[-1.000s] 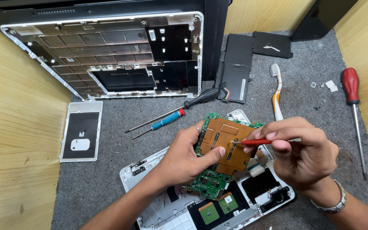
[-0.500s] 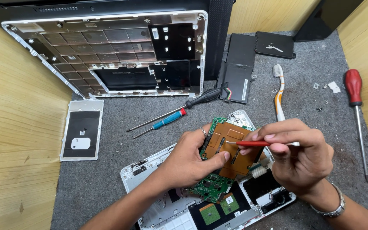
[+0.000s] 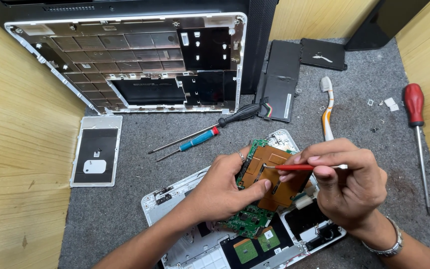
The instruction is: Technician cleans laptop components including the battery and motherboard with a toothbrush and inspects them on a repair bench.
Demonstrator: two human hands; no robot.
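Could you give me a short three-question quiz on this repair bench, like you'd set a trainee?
1. True or false: the left hand steadies the circuit board.
2. What does the right hand hold? A) toothbrush B) thin red tool C) battery
3. Where does the red-handled screwdriver lie?

Key: 1 true. 2 B, the thin red tool, tip on the board. 3 On the grey mat, far right.

On the grey tabletop point(image 3: 125, 229): an open white laptop chassis point(image 3: 125, 60), a flat black battery point(image 3: 278, 79), a toothbrush point(image 3: 328, 107), a red-handled screwdriver point(image 3: 416, 124) and a white cover panel point(image 3: 96, 150).
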